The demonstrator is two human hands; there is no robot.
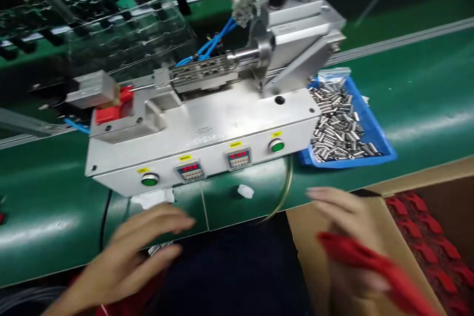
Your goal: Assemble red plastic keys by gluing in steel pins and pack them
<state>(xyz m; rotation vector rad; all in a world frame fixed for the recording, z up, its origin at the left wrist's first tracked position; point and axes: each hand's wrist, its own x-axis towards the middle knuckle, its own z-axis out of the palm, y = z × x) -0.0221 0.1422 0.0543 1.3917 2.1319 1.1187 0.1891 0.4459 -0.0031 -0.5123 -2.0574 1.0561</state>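
My left hand is in front of the table edge, thumb and fingers spread apart. Several small silver metal pins show in the gap behind its thumb; whether they touch the hand I cannot tell. Blurred by motion, my right hand has a long red plastic part across its palm, with the thumb over it. Beyond both hands stands a metal bench machine with two green buttons and two red-digit displays. Another red plastic part sits at the machine's left end.
A blue bin of metal pins stands right of the machine. At lower right, a cardboard box contains rows of red parts. A white scrap and a white cloth or paper lie before the machine.
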